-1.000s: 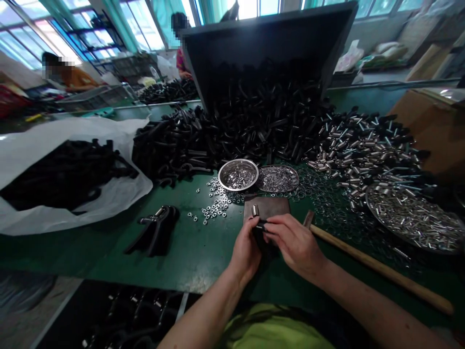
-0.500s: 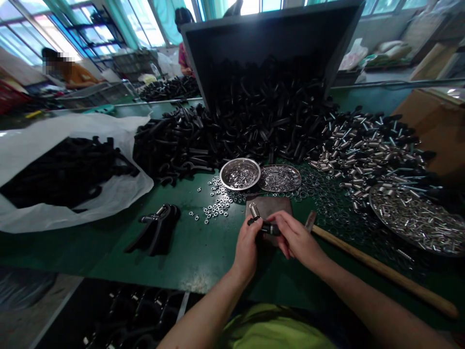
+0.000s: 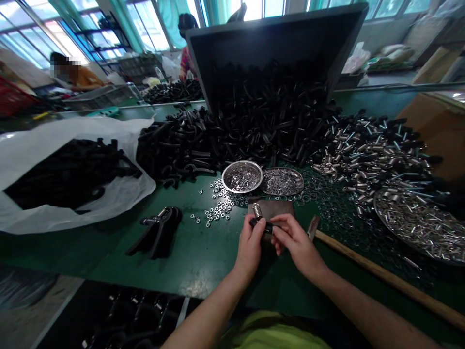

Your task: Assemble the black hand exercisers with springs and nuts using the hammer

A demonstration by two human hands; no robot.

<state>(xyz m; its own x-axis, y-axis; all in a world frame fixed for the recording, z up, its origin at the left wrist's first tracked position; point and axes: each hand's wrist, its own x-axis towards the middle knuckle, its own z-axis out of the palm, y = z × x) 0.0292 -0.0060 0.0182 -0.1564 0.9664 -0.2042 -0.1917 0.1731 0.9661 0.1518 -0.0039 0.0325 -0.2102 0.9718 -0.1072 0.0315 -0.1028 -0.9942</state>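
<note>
At the far left, a white bag (image 3: 43,133) full of black parts lies open on the green table (image 3: 203,261). Nearer the person, a black clamp-like piece (image 3: 162,237) rests on the tabletop, lying as it did half a second ago. Loose metal rings (image 3: 220,211) are scattered right of it, beside a metal bowl (image 3: 225,185).

The left hand (image 3: 250,245) grips a dark part (image 3: 268,227) over the front of a metal plate (image 3: 283,208); its thumb lies on top and its fingers close around the left end. A coiled spring (image 3: 257,210) stands up just beyond the thumb, much as before. Less of the dark part shows between the hands than half a second ago.

The right hand (image 3: 296,245) now has its fingertips at that part's right end, with the forefinger bent and reaching forward; before, the hand lay further over the end. Whether thumb and finger are pinching it, I cannot tell.

Right of this hand lies a hammer (image 3: 363,262), its head near the wrist. Farther right are a heap of pins (image 3: 421,228) and a pile of springs (image 3: 363,155). The whole view sits slightly farther right than before.
</note>
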